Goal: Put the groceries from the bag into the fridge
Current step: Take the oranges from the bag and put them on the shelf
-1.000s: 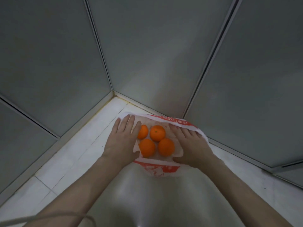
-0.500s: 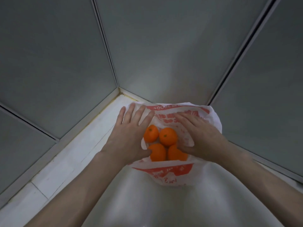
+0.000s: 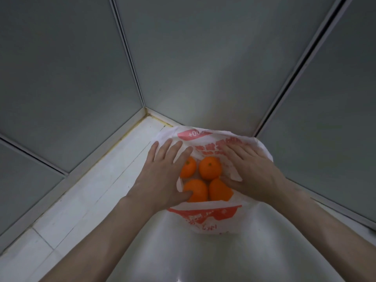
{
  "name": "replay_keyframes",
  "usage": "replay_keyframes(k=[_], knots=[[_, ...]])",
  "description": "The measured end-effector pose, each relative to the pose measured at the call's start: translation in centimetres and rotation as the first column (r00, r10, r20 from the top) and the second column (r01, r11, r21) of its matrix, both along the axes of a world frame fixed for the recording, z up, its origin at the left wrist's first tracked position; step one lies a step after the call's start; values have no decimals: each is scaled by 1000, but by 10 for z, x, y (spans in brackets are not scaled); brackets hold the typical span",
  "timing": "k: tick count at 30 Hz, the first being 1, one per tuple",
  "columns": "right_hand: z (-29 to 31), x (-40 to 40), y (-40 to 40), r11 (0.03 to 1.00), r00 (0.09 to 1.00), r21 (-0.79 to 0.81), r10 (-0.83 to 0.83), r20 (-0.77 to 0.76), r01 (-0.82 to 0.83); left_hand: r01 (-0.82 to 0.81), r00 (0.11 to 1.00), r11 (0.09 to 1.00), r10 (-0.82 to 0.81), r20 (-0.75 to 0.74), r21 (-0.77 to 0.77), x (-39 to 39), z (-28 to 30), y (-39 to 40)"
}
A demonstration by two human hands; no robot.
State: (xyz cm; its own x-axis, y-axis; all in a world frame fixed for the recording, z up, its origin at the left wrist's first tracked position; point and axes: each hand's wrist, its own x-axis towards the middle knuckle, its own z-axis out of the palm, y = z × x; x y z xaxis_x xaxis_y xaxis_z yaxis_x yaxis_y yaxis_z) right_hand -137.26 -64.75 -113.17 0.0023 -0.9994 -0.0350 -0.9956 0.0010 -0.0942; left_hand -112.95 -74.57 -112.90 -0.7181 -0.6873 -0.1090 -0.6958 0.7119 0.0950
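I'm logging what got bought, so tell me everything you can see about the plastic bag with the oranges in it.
The plastic bag is thin, white, crinkled film with red-orange bands and print too blurred to read. It lies mouth-open on a pale surface by a tiled ledge and grey panels. Four oranges sit clustered inside. The left hand and right hand press flat on its two sides, spreading the opening, thumbs against the nearer oranges.

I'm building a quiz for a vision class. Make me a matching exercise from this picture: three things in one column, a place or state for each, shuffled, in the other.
1. left hand
2. right hand
3. four round orange tangerines

A. inside the open white plastic bag with red print
B. thumb touching the near left fruit
C. fingers spread flat on the bag's far printed side

Pairs: 1-B, 2-C, 3-A
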Motion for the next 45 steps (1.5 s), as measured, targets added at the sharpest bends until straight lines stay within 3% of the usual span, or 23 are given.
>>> replay_keyframes(k=[5, 7, 12, 23, 29, 38, 45], knots=[[5, 22, 16, 998, 995, -16, 67, 79, -65, 115, 963, 980, -150, -224, -161, -6, 11, 17], [0, 28, 18, 999, 984, -20, 36, 176, -33, 152, 945, 979, -184, -272, -133, -10, 10, 24], [-23, 29, 20, 998, 973, 49, -54, 226, 44, 156, 977, 986, -145, -155, 59, -13, -7, 29], [-56, 24, 15, 958, 988, 267, -133, 78, 108, 88, 988, 993, -77, -136, 73, -7, -60, 12], [-62, 30, 6, 927, 984, 341, -177, 27, 157, 140, 990, 973, -132, -57, 181, -17, -72, 13], [-47, 37, 12, 939, 988, 312, -152, 6, 142, 114, 993, 982, -117, 11, 149, -28, -73, 33], [-39, 39, 30, 955, 972, 241, -204, 120, 171, 48, 999, 974, -46, -15, 224, -27, -62, 40]])
